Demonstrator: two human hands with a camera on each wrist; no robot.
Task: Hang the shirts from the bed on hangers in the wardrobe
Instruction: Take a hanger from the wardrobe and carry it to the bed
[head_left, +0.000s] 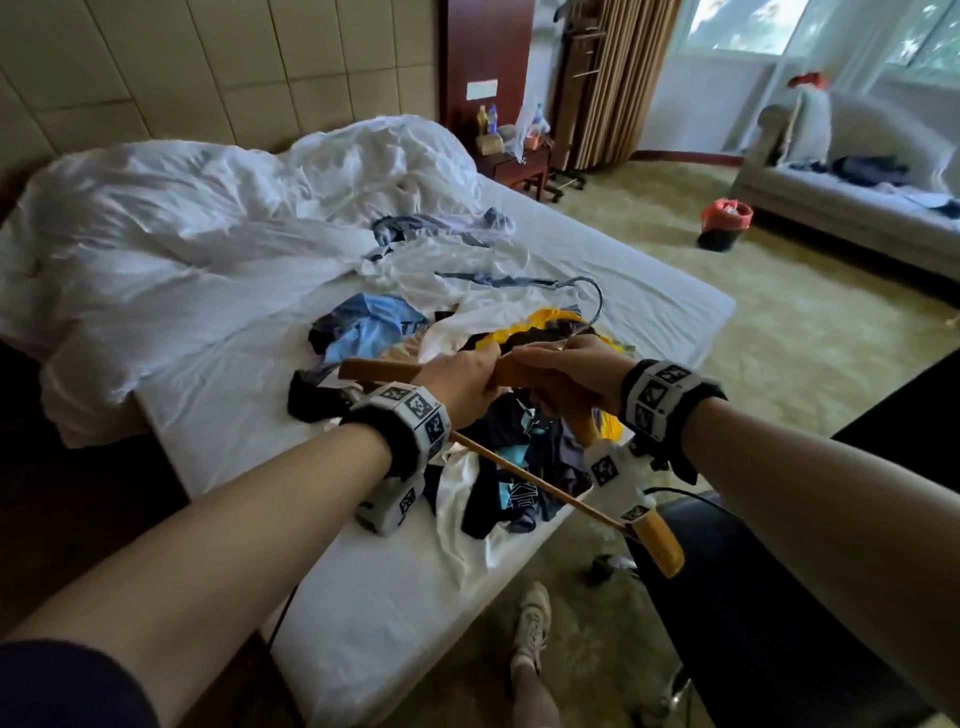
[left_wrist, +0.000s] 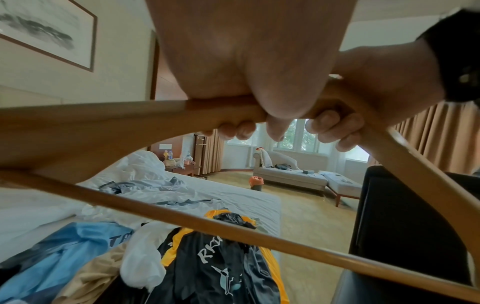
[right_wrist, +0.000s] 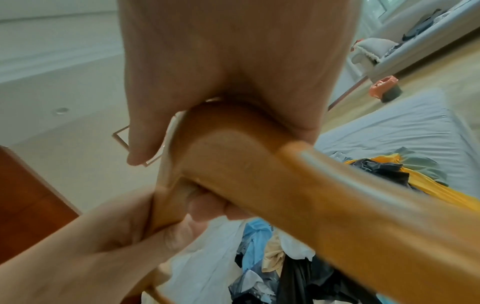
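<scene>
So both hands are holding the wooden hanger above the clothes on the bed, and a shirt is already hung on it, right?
Not quite. Both the left hand and right hand do grip the hanger above the clothes on the bed, but the hanger is bare: no shirt is on it, as the left wrist view shows.

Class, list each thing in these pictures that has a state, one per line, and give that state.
wooden hanger: bare, held above the clothes by both hands
left hand: grips the hanger
right hand: grips the hanger
shirts: crumpled in a pile, not yet hung
bed: unmade
duvet: bunched up
</scene>
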